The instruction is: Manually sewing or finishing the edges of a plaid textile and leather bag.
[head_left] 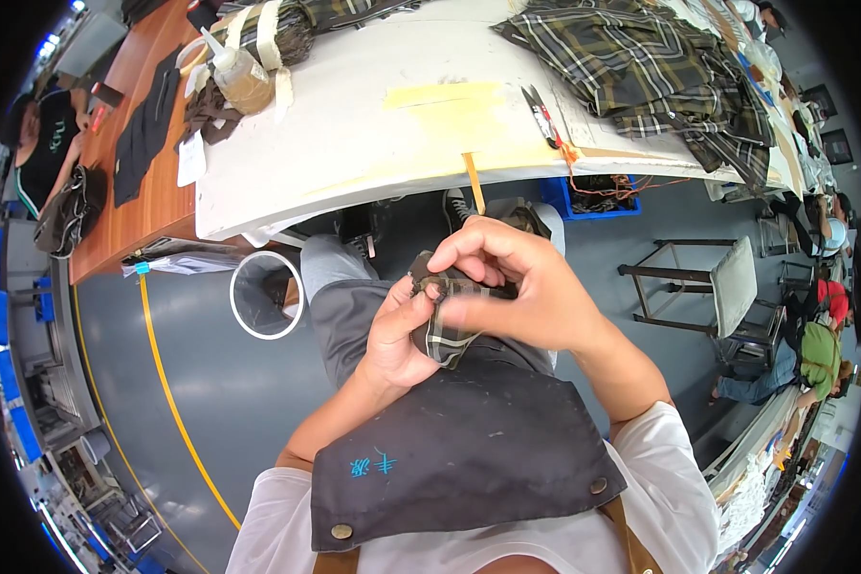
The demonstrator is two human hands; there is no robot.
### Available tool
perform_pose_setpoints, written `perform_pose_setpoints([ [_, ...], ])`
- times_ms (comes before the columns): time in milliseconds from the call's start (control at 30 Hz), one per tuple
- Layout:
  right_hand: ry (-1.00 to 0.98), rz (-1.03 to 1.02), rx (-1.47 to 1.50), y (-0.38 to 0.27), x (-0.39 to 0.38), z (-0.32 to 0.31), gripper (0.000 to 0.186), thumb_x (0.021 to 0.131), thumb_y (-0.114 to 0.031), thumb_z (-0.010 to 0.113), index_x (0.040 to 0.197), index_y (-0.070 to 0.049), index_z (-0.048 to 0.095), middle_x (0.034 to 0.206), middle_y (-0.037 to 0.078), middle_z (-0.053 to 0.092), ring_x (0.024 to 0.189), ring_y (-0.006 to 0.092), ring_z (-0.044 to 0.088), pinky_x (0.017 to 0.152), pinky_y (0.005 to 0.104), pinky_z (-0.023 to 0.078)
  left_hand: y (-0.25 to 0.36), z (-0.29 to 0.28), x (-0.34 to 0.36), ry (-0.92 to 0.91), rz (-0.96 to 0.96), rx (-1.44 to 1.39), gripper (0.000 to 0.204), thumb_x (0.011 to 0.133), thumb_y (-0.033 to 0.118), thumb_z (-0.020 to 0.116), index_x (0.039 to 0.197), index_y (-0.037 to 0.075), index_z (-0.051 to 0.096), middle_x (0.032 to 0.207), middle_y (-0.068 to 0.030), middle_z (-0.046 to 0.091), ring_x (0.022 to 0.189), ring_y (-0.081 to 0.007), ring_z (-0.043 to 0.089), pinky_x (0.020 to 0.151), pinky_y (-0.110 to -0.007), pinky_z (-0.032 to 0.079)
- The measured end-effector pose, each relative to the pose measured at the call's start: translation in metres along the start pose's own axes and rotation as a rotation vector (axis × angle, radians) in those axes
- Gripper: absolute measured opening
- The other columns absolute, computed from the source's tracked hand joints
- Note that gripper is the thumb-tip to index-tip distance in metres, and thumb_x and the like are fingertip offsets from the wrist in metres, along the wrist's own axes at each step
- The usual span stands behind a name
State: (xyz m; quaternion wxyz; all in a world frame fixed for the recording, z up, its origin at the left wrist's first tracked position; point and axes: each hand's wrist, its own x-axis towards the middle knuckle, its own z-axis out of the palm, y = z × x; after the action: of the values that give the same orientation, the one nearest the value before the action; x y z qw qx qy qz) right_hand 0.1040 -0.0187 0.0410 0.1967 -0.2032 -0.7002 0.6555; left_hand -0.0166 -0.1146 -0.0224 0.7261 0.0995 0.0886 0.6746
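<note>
I hold a small piece of dark plaid fabric [445, 340] in front of my lap, above the dark apron [459, 450]. My left hand [402, 340] pinches it from the lower left, with the thumb near its upper edge. My right hand [517, 287] is curled over the fabric's top and right side, its fingers bent against the cloth and its thumb blurred across the front. The cloth is partly hidden by my fingers.
A white worktable [325, 143] ahead bears scissors [545, 115], a squeeze bottle [241, 81] and piled plaid garments [622, 67]. Below are a blue crate [584, 206] and a bin [263, 306]. A stool [732, 287] stands right; people [53, 143] are at both sides.
</note>
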Motion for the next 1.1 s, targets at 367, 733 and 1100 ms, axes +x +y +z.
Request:
perform_pose_setpoints([
  [367,0.191,-0.262,-0.428,-0.028,-0.034,-0.013,0.013,0.073,-0.001,0.068,0.084,-0.002,0.063,0.069,0.004,0.056,0.057,0.0082,0.05,0.049,0.0216,0.038,0.01,0.002,-0.016,-0.065,0.108,0.641,0.046,0.073,0.007,0.071,0.115,0.002,0.051,0.11,-0.0057,0.056,0.101,-0.0176,0.057,0.089,-0.031,0.045],
  [733,0.624,-0.461,-1.18,-0.048,-0.04,-0.09,0.041,0.073,-0.004,0.064,0.112,-0.004,0.052,0.109,0.012,0.051,0.096,0.0231,0.05,0.082,0.0316,0.042,0.026,0.034,-0.006,-0.559,-0.397,1.552,0.029,0.078,0.012,0.067,0.102,-0.003,0.061,0.094,-0.0161,0.064,0.082,-0.0267,0.063,0.072,-0.033,0.049],
  [1100,-0.125,-0.473,-0.642,-0.079,-0.074,-0.026,0.068,0.056,-0.042,0.08,0.107,-0.002,0.059,0.108,0.016,0.055,0.098,0.0312,0.054,0.085,0.0385,0.041,0.019,0.1,-0.046,0.023,-0.2,0.256,0.112,0.049,0.007,0.089,0.138,0.002,0.021,0.136,-0.0102,0.035,0.126,-0.023,0.036,0.104,-0.04,0.031],
])
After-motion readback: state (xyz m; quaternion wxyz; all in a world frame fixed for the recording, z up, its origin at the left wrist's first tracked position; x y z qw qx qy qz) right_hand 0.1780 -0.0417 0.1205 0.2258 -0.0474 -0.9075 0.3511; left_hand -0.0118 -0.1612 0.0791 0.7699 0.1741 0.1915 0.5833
